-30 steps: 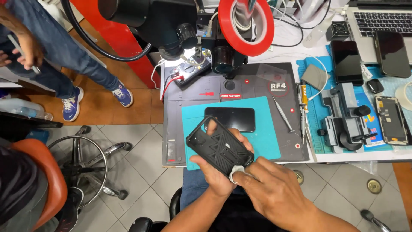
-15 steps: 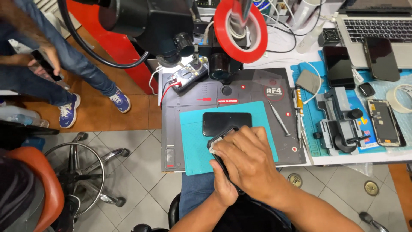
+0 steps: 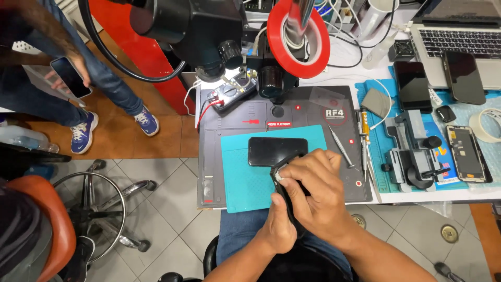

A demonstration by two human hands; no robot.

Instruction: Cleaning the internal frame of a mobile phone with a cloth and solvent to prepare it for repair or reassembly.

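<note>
My left hand (image 3: 279, 225) grips a black phone case (image 3: 282, 192) from below, over the near edge of the teal mat (image 3: 245, 177). My right hand (image 3: 313, 190) lies across the case and presses a small white wipe (image 3: 277, 176) against its upper end. Most of the case is hidden under my right hand. A dark phone (image 3: 276, 150) lies flat on the teal mat just beyond my hands.
A microscope head (image 3: 209, 31) and a red tape roll (image 3: 298, 35) hang over the dark work mat (image 3: 313, 112). Tweezers, a black clamp jig (image 3: 415, 151), several phones and a laptop (image 3: 459, 47) fill the right side. Another person stands at left holding a phone (image 3: 70, 77). An orange chair (image 3: 39, 230) and a stool are at the lower left.
One second ago the case was tilted up with its open inside showing; now my right hand covers it and rubs its top end. My hands shifted slightly right.
</note>
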